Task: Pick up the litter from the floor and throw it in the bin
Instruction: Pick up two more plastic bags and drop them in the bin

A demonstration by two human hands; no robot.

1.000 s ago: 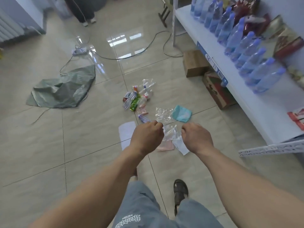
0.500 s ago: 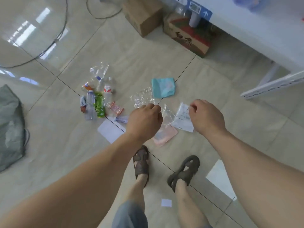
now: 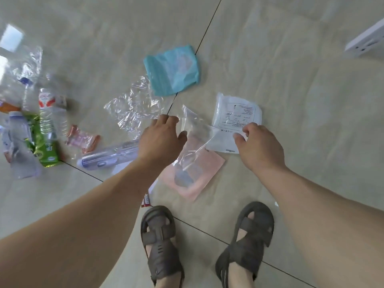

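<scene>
**A:** ok so what's the floor like?

**B:** big glossy beige tiles (image 3: pixel 270 69) w/ dark grout lines, window glare top left. Litter's spread all over. Using the pink packet (image 3: pixel 194 173) as the landmark: it's lying flat just in front of the person's sandals (image 3: pixel 161 242).

**A:** and the hands?

**B:** both low over the mess. Left hand (image 3: pixel 161 140) is just left of the pink packet, fingers curled on the edge of a clear plastic bag (image 3: pixel 193 125) that drapes over the packet's top. Right hand (image 3: pixel 259 142) is up and right of it, fingertips pinching the bottom edge of a white printed packet (image 3: pixel 236 113). Whether that one's off the floor, can't tell tbh.

**A:** rest of the stuff?

**B:** teal packet (image 3: pixel 172 69) well above the pink one, crumpled clear film (image 3: pixel 133 107) up-left of it. Further left: a tube-ish clear wrapper (image 3: pixel 104 159), an orange-ish wrapper (image 3: pixel 83 140), then a blurry pile of plastic bottles (image 3: pixel 49 113) + a green carton (image 3: pixel 44 148). Far upper right there's a corner of a white shelf rail (image 3: pixel 365 40). No bin in shot.
</scene>
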